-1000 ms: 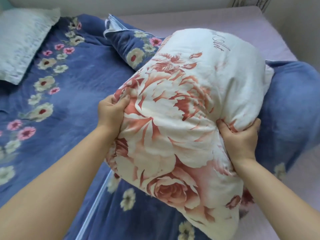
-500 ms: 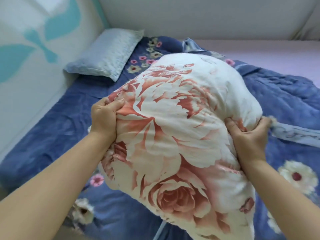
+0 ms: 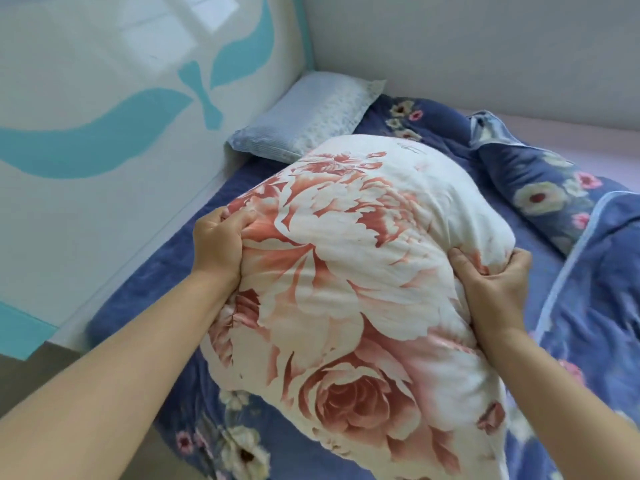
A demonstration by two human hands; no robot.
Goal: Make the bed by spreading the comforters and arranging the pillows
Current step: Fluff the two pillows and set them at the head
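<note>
White floral pillow gripped by left hand and right hand.

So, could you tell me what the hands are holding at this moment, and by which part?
Both hands hold the white rose-print pillow: the left hand grips its left side, the right hand its right side, fingers dug into the fabric.

Rose-print pillow between left hand and right hand

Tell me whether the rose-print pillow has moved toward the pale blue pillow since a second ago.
Yes. The rose-print pillow, gripped by both hands, has come closer to the pale blue pillow lying by the headboard.
</note>
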